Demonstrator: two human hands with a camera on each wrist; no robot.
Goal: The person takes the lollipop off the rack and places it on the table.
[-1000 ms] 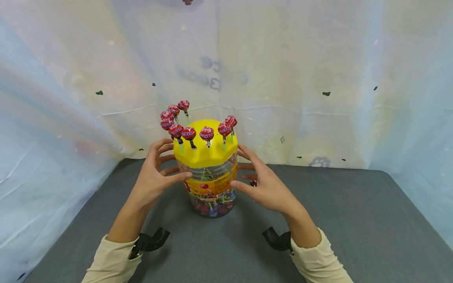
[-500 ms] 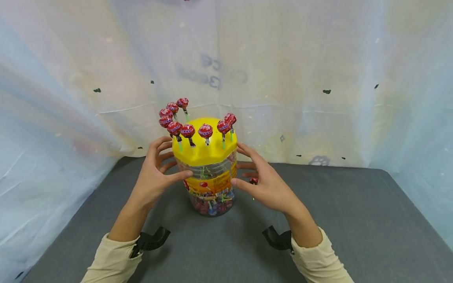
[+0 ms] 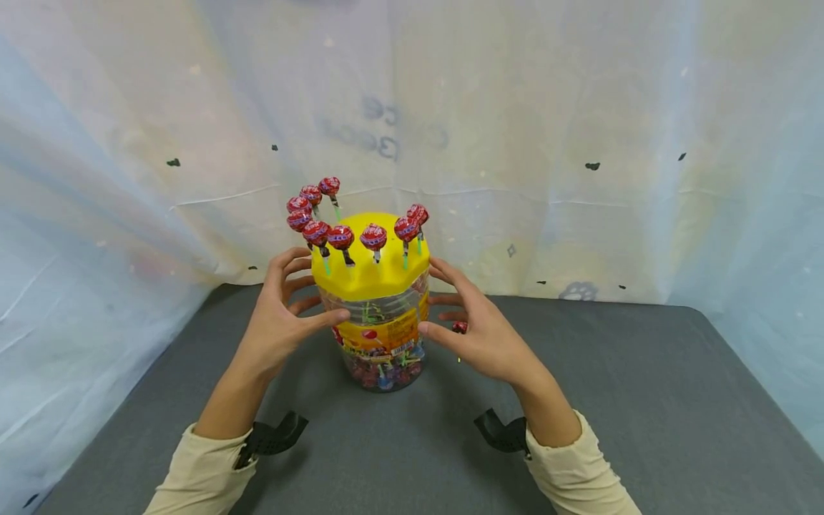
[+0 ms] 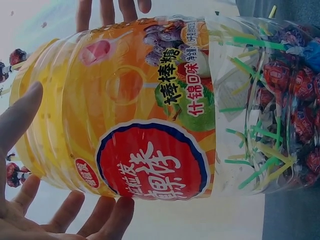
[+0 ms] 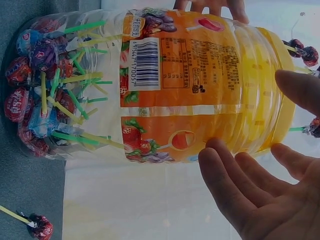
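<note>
A clear plastic lollipop jar [image 3: 380, 337] stands upright on the table with its yellow lid [image 3: 363, 279] on. Several red-wrapped lollipops [image 3: 373, 237] stick up from holes around the lid's edge. My left hand [image 3: 280, 311] holds the jar's left side, thumb toward the front and fingers round the back. On the opposite side my right hand [image 3: 479, 332] cups the jar the same way. Through the lower wall, more wrapped lollipops [image 5: 45, 55] with green and yellow sticks show. An orange printed label [image 4: 135, 95] wraps the middle.
One loose lollipop [image 5: 41, 227] lies on the grey table [image 3: 644, 400] to the right of the jar, partly behind the right hand in the head view. A pale curtain [image 3: 515, 107] hangs behind and along both sides of the table.
Everything shifts slightly in the head view as the camera tilts. The hands stay on either side of the jar, and the jar keeps its place.
</note>
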